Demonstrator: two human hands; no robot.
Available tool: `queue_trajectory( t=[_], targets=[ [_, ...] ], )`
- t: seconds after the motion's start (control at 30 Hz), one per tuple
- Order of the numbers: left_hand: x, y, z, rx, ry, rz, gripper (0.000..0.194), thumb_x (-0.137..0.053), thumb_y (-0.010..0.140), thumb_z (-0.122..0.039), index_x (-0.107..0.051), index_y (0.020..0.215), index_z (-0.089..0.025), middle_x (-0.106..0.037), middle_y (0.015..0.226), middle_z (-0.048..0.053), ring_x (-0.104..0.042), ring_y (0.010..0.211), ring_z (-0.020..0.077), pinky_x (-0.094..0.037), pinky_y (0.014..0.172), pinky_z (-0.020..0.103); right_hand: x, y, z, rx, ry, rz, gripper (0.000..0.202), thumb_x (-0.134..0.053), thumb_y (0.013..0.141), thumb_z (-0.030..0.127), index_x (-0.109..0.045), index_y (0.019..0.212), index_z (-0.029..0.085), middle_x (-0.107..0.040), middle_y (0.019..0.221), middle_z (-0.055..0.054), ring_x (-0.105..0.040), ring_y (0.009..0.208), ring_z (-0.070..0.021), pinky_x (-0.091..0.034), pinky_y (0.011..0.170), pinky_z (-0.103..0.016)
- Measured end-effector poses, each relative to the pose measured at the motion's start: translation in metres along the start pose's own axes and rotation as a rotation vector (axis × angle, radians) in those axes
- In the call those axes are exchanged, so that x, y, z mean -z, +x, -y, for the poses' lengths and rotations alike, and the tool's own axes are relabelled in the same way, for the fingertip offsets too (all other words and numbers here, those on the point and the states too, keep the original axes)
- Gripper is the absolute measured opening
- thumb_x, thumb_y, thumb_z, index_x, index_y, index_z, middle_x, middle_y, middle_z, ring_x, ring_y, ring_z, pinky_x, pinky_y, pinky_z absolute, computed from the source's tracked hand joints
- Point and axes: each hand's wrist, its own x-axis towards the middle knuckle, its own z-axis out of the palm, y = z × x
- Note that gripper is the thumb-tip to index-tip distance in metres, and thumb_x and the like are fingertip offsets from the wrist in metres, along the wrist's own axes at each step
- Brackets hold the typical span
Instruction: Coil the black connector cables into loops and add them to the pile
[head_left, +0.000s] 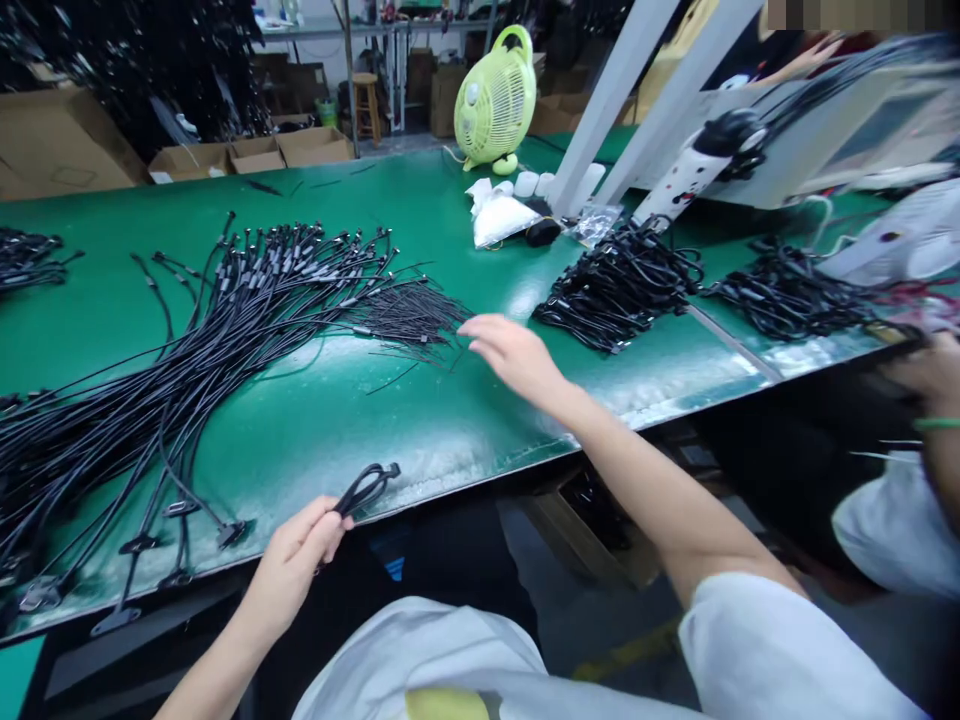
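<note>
Black cable (345, 502) gripped folded in left hand (304, 545), best pinched firmly; right hand (517, 360) open beside thin strips (412, 312)

On the table (322, 410), ties (416, 312) lie between cables (199, 345) left and bundles (619, 285) right

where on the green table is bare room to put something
Bare: the front stretch of the green table, between the long cables, the thin black strands and the front edge; also the patch between the long cables and the fan. Crowded: the left end, and right around the coiled cable piles.
</note>
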Motion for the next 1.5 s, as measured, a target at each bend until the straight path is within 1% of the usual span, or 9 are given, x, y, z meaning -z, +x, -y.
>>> queue_trajectory(
  t=[0.1,0.2,0.47,0.63,0.8,0.9,1.03,1.2,1.5],
  targets=[
    [0.001,0.005,0.005,-0.025,-0.056,-0.029,0.039,-0.044,0.092,-0.051,-0.061,0.083,-0.017,-0.045,0.062,-0.002,-0.044,0.061,0.0148,-0.035,0.062,0.027,-0.005,0.024,-0.062,-0.212,-0.228,-0.083,0.025,-0.046,0.091,0.017,-0.069,0.101,0.016,-0.066,0.106,-0.012,-0.058,0.103,-0.0249,-0.045,0.094,-0.042],
    [-0.003,0.009,0.006,-0.015,-0.079,-0.023,0.039,-0.048,0.091,-0.051,-0.061,0.078,-0.017,-0.048,0.062,-0.001,-0.045,0.063,0.0154,-0.037,0.065,0.027,-0.022,0.035,-0.08,-0.208,-0.277,-0.062,0.021,-0.047,0.09,0.016,-0.068,0.093,0.014,-0.066,0.101,-0.013,-0.058,0.097,-0.0253,-0.045,0.09,-0.04],
    [-0.009,0.014,0.002,0.024,-0.37,-0.155,0.04,-0.059,0.084,-0.054,-0.065,0.085,-0.014,-0.045,0.06,-0.002,-0.04,0.059,0.0127,-0.033,0.062,0.026,-0.032,0.038,-0.07,-0.207,-0.31,-0.168,0.029,-0.04,0.095,0.022,-0.062,0.11,0.011,-0.058,0.117,-0.017,-0.052,0.103,-0.0277,-0.041,0.09,-0.041],
    [-0.016,0.011,-0.002,0.002,-0.426,-0.133,0.041,-0.059,0.084,-0.055,-0.064,0.085,-0.014,-0.043,0.06,-0.003,-0.038,0.058,0.0122,-0.031,0.06,0.026,-0.037,0.035,-0.071,-0.151,-0.265,-0.124,0.022,-0.046,0.092,0.02,-0.068,0.093,0.016,-0.064,0.106,-0.011,-0.056,0.096,-0.0244,-0.043,0.088,-0.037],
    [-0.02,0.005,-0.002,0.0,-0.431,-0.137,0.04,-0.059,0.085,-0.053,-0.064,0.086,-0.014,-0.044,0.062,-0.002,-0.039,0.061,0.0126,-0.032,0.062,0.027,-0.04,0.033,-0.066,-0.162,-0.249,-0.194,0.026,-0.043,0.093,0.024,-0.066,0.1,0.015,-0.06,0.115,-0.015,-0.054,0.102,-0.025,-0.042,0.089,-0.038],
    [-0.024,0.004,-0.002,-0.001,-0.47,-0.137,0.04,-0.059,0.085,-0.053,-0.063,0.085,-0.014,-0.045,0.061,-0.003,-0.039,0.06,0.012,-0.032,0.062,0.027,-0.045,0.037,-0.064,-0.13,-0.213,-0.173,0.019,-0.049,0.09,0.023,-0.067,0.088,0.017,-0.064,0.102,-0.011,-0.056,0.095,-0.0229,-0.043,0.087,-0.036],
    [-0.025,0.001,-0.001,-0.011,-0.507,-0.134,0.038,-0.059,0.086,-0.052,-0.063,0.085,-0.013,-0.045,0.062,-0.002,-0.039,0.061,0.0113,-0.032,0.062,0.026,-0.041,0.036,-0.057,-0.181,-0.185,-0.284,0.02,-0.046,0.089,0.021,-0.064,0.084,0.017,-0.062,0.095,-0.011,-0.056,0.087,-0.0212,-0.044,0.082,-0.034],
    [-0.024,-0.005,0.0,0.005,-0.639,-0.157,0.037,-0.063,0.084,-0.05,-0.062,0.086,-0.013,-0.043,0.064,-0.003,-0.036,0.059,0.0095,-0.03,0.057,0.024,-0.027,0.018,-0.04,-0.268,-0.166,-0.47,0.022,-0.042,0.091,0.025,-0.063,0.091,0.018,-0.058,0.097,-0.012,-0.054,0.087,-0.0224,-0.043,0.081,-0.035],
    [-0.04,-0.005,-0.019,-0.052,-0.713,-0.07,0.036,-0.063,0.084,-0.048,-0.06,0.084,-0.012,-0.04,0.062,-0.004,-0.034,0.056,0.0075,-0.027,0.055,0.023,-0.023,0.004,0.002,-0.293,-0.06,-0.505,0.017,-0.047,0.088,0.026,-0.062,0.082,0.019,-0.06,0.09,-0.01,-0.054,0.089,-0.0244,-0.042,0.087,-0.039]
  ],
)
